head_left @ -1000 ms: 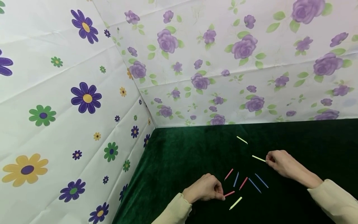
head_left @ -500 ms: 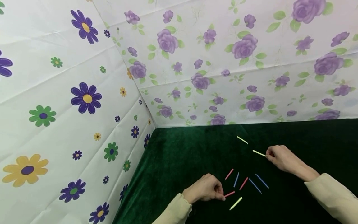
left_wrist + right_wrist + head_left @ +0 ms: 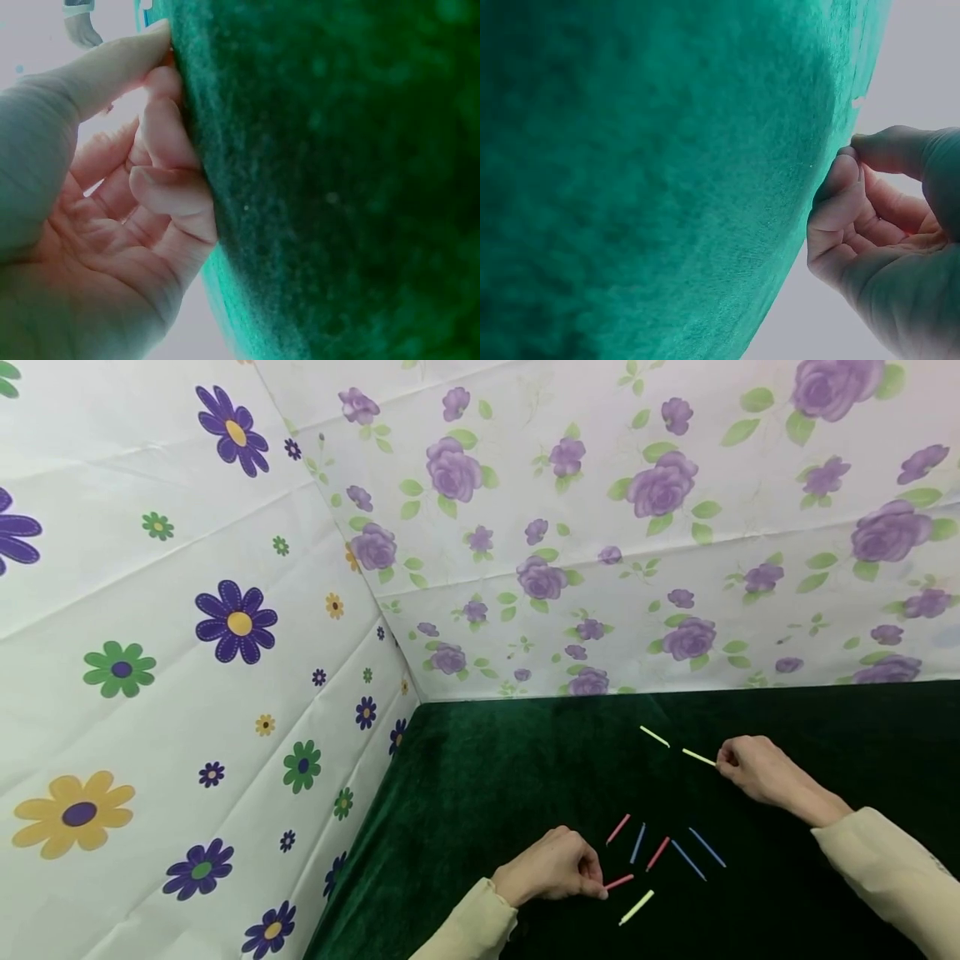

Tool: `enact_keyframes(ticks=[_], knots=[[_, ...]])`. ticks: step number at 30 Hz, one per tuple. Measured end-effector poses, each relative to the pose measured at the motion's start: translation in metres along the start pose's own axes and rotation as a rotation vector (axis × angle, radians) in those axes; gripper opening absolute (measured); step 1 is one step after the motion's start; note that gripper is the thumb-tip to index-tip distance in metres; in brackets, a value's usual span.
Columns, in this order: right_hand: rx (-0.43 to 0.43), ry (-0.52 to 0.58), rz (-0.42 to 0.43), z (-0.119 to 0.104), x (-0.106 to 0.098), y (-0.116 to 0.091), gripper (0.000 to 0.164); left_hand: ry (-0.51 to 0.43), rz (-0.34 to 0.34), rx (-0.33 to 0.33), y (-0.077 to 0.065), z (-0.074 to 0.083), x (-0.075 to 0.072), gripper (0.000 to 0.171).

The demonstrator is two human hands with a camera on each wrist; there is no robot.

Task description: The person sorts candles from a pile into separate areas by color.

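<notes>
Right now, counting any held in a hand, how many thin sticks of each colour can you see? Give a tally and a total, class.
Yellow sticks: 3
Pink sticks: 3
Blue sticks: 3
Total: 9

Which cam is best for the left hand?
Left wrist: it shows the left hand closest, from the palm side, curled fingers in plain sight. Head shows it smaller, from its back, pinching a red stick. Right wrist shows none of it.

Head view: bright, soft light on pale walls [image 3: 495, 510], pinkish upper right; green surface [image 3: 487, 777] near-black at lower right | Left wrist view: white glare upper left, fingers [image 3: 166, 139] clearer than the blurred surface | Right wrist view: teal cast, surface blurred, left corners dark
</notes>
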State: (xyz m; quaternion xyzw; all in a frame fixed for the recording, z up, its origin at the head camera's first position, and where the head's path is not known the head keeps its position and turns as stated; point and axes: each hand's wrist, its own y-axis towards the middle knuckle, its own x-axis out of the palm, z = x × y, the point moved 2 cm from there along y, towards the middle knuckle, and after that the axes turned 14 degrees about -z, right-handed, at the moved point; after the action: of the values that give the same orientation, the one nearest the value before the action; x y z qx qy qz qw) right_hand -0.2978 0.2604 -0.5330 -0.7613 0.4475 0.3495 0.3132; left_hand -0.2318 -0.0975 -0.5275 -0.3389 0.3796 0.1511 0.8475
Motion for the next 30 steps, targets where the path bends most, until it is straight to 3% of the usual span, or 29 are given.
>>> enact_keyframes(ticks=[30], knots=[[-0.046,-0.051,0.064,0.009,-0.008,0.057,0.018,-0.002,-0.016,-0.016,0.001,-0.001,0.000,0.014]])
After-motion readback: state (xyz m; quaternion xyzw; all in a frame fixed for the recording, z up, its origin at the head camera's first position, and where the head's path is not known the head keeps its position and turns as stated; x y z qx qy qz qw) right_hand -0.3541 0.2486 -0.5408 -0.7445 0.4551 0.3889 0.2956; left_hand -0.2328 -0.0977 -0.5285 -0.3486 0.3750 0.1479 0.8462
